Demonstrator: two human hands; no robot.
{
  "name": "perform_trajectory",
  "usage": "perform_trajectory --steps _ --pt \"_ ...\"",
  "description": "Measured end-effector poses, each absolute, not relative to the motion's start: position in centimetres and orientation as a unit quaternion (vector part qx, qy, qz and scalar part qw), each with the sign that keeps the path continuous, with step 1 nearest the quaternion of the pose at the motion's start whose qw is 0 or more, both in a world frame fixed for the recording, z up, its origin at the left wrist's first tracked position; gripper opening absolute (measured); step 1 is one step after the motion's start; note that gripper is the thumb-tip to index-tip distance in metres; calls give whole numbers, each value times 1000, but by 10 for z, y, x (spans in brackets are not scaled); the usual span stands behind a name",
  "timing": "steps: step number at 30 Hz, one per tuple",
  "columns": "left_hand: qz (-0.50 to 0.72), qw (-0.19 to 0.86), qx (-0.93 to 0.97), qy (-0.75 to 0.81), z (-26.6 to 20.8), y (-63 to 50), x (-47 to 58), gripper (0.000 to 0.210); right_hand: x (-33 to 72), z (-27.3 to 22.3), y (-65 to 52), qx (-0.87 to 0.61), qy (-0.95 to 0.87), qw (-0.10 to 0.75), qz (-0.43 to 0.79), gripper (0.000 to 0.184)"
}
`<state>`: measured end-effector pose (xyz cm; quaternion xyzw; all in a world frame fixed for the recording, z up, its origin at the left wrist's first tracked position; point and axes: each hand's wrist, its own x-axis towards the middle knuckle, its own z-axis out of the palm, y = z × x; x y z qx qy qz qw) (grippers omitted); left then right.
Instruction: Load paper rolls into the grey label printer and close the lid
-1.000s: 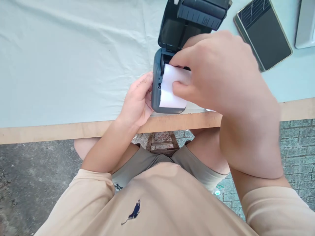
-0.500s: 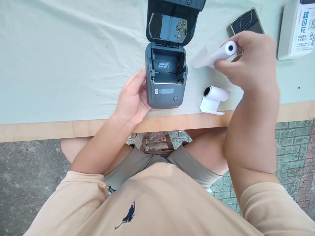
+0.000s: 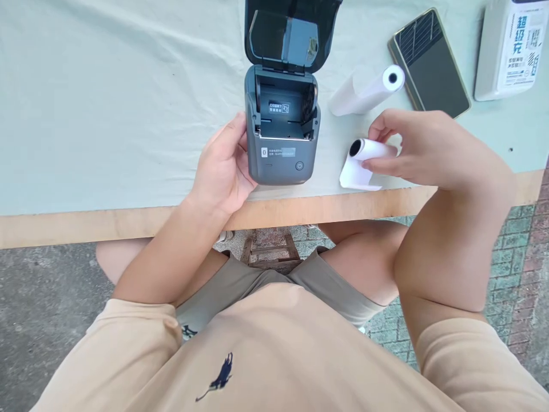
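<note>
A dark grey label printer [image 3: 281,154] lies on the cloth with its lid [image 3: 286,37] raised, and its paper bay shows no roll. Against the printer's left side, my left hand [image 3: 225,166] grips the casing, its fingers partly hidden underneath. My right hand [image 3: 412,143] has thumb and fingertips around a small white paper roll [image 3: 373,150] with a dark core; the loose end of its paper lies on the cloth. Just behind it rests another white paper roll [image 3: 371,91], partly unrolled, with no hand on it.
A dark smartphone [image 3: 433,63] lies behind my right hand. At the far right stands a white box [image 3: 493,51] with a printed label. Pale green cloth [image 3: 107,114] covers the table, whose bare wooden edge [image 3: 128,220] runs in front of me.
My right hand has let go of the farther paper roll, which now lies on the cloth. It has moved nearer to me and taken hold of the smaller roll.
</note>
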<state>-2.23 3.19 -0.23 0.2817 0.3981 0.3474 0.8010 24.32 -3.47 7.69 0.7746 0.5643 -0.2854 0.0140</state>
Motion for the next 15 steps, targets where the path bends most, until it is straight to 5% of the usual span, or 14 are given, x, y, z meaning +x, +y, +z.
perform_trajectory --steps 9,15 --pt "339 804 267 409 0 33 -21 30 210 97 -31 625 655 -367 -215 33" --pt "352 809 262 391 -6 33 -21 28 203 87 -17 635 677 -355 -112 48"
